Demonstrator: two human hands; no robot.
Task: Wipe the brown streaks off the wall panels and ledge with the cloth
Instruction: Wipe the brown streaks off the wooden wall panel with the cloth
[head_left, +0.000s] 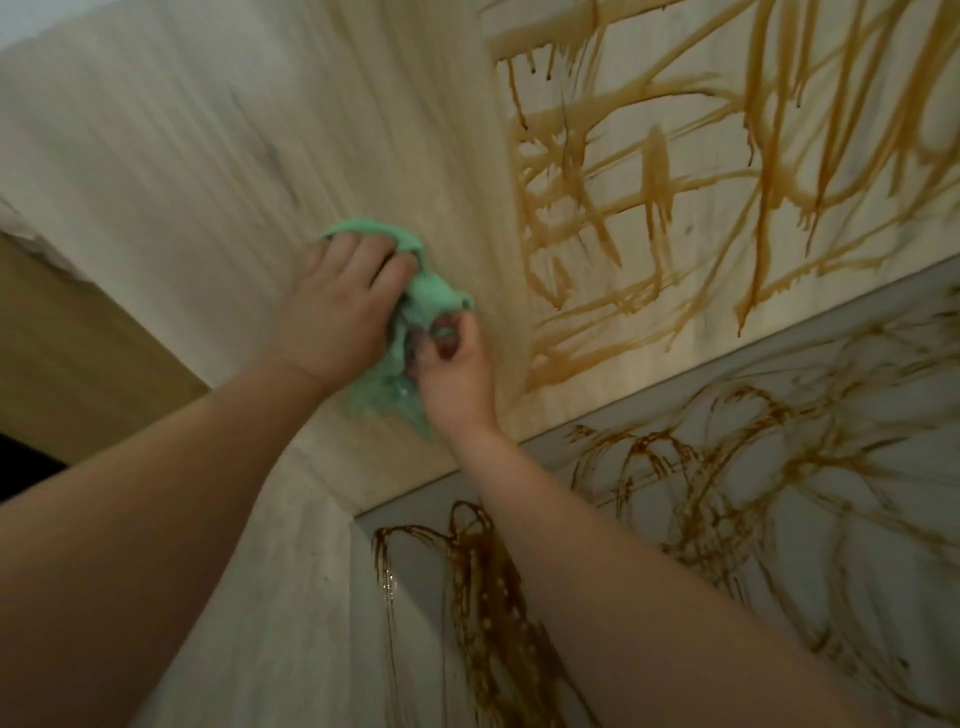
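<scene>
Green cloth (415, 296) bunched against the pale wall panel (218, 156), well left of the brown streaks (649, 171). Left hand (337, 306) pressing it flat, fingers (363, 254) together over the top fold; right hand (457, 364) pinching the lower edge. Judged soft, light, limp, probably damp; best gripped wadded in the palm. Ledge (779, 415) also streaked. No labels or writing legible.
</scene>
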